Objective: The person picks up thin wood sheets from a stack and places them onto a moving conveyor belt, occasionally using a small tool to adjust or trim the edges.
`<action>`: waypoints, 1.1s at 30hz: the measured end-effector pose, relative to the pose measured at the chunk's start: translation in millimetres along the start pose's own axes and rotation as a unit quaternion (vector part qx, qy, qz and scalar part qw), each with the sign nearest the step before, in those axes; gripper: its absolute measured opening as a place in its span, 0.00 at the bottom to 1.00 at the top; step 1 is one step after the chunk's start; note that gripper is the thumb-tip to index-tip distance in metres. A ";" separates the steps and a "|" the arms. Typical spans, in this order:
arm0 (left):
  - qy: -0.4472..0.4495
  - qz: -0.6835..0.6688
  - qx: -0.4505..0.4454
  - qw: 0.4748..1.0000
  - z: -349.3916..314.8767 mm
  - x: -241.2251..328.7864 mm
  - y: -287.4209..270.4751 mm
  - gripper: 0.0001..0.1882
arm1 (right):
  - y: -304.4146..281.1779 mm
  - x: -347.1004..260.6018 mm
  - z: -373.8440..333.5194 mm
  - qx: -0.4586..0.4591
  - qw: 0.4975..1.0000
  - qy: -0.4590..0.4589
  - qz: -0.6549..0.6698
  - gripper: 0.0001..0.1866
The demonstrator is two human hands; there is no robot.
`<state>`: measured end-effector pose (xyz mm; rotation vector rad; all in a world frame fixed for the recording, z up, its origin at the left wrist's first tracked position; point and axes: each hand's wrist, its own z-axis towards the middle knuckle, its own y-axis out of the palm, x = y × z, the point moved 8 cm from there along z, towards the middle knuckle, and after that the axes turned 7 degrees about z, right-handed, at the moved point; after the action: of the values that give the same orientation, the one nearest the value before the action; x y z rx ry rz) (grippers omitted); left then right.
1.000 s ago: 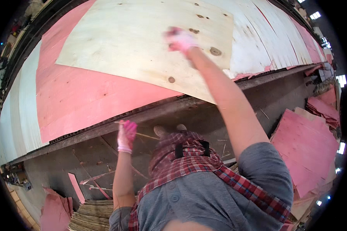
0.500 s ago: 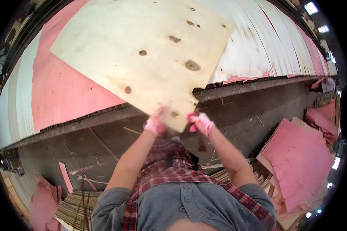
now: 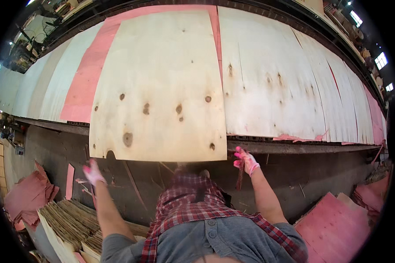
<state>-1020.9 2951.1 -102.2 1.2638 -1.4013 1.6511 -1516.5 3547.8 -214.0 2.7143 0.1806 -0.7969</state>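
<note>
A pale wood veneer sheet (image 3: pixel 162 79) with several dark knots and a notch in its near edge lies over a pink sheet, jutting past the bench edge toward me. My left hand (image 3: pixel 93 172), in a pink-stained white glove, is just below the sheet's near left corner; its slightly blurred fingers look spread and hold nothing. To the right of the near right corner, apart from the sheet, is my right hand (image 3: pixel 249 163), gloved the same way. It is closed around a dark reddish-brown strip-like thing (image 3: pixel 240 177) that hangs down; its exact kind is unclear.
The long bench carries more pale veneer (image 3: pixel 272 83) to the right and a pink sheet (image 3: pixel 85 83) to the left. A veneer stack (image 3: pixel 74 223) and torn pink sheets (image 3: pixel 28 195) are at lower left, another pink pile (image 3: pixel 333 228) at lower right. Scraps litter the floor.
The veneer sheet has turned clockwise from a slanted position and now lies nearly square to the bench. My hands have moved apart, the left one off the sheet.
</note>
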 end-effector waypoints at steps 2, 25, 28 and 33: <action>-0.199 -0.007 -0.166 0.966 -70.2 -51.5 45.2 0.20 | 21.1 1.3 10.3 0.053 0.994 -0.007 -0.092 0.40; -0.374 -0.258 -0.358 0.816 -94.5 -23.8 323.5 0.20 | 144.3 -130.7 39.9 0.082 0.957 -0.110 -0.254 0.27; -0.360 -0.289 -0.358 0.812 -76.1 -32.7 327.3 0.18 | 148.1 -106.9 54.8 0.075 0.958 -0.102 -0.256 0.27; -0.323 -0.216 -0.347 0.854 -78.9 24.3 288.0 0.15 | 159.6 -88.6 31.9 0.027 0.970 -0.100 -0.218 0.25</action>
<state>-1309.4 2954.6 -183.2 1.5651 -1.6928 0.3239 -1574.3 3383.6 -150.6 2.6519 0.7361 -1.2024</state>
